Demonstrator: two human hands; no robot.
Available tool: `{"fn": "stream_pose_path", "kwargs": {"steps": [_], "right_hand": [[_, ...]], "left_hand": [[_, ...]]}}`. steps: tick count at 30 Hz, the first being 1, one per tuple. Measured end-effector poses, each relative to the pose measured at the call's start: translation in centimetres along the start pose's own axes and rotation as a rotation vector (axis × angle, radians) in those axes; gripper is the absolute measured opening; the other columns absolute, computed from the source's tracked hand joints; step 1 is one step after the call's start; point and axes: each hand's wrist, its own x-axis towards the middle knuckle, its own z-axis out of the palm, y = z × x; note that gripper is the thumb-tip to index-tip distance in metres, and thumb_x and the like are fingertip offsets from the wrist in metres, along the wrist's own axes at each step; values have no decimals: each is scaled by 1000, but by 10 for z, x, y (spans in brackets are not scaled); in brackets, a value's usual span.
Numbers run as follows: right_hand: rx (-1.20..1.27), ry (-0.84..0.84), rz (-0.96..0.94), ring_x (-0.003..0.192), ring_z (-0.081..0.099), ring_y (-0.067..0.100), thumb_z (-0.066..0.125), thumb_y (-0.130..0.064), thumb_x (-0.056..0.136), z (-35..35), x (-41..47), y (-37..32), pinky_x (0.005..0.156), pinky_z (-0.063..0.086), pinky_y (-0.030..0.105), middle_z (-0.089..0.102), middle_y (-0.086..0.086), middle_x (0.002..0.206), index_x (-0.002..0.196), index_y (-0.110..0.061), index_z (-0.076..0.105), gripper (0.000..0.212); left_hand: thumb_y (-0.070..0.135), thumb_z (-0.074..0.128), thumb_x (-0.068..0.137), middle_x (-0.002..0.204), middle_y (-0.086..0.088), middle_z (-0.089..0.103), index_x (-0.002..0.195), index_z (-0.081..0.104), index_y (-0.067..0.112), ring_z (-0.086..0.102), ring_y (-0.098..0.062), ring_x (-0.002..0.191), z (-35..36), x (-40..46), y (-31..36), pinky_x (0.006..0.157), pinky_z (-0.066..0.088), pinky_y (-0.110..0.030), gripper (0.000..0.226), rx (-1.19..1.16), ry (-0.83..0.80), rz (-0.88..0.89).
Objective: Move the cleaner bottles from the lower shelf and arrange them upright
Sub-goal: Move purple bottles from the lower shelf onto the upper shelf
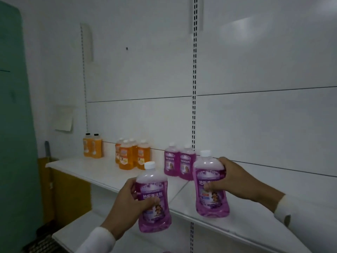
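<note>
My left hand grips a purple cleaner bottle with a white cap, upright, held in front of the upper shelf's edge. My right hand grips a second purple bottle, upright, with its base at or just above the upper shelf; contact cannot be told. Two more purple bottles stand upright together at the back of that shelf, behind the held ones.
Several orange bottles stand in a cluster left of the purple pair, and two more orange ones stand farther left. A lower shelf shows beneath. A slotted upright divides the white back panel. A green panel stands at the left.
</note>
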Motion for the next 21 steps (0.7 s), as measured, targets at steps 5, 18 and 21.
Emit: {"fn": "stream_pose_path", "kwargs": {"steps": [5,18,21], "right_hand": [[-69,119,74,87,69,7,90,-26,63,-10,41,28,65,56,20,68,-7,103,110,-25,51,61],[-71,287,202,92,68,12,92,-26,58,-7,168,134,79,59,35,67,-4,104,109,-22,51,66],[-83,295,230,92,68,13,93,-25,57,0,185,148,81,59,38,67,-4,105,108,-23,51,67]], "left_hand": [[3,86,61,103,-2,71,113,56,22,71,-13,88,26,73,-23,66,58,-26,63,-63,-110,37],[2,83,66,107,-1,72,115,55,20,70,-14,94,97,224,-89,76,59,-33,60,-78,-333,30],[7,85,64,111,-1,71,118,54,19,70,-16,99,107,243,-101,82,59,-38,64,-80,-377,42]]}}
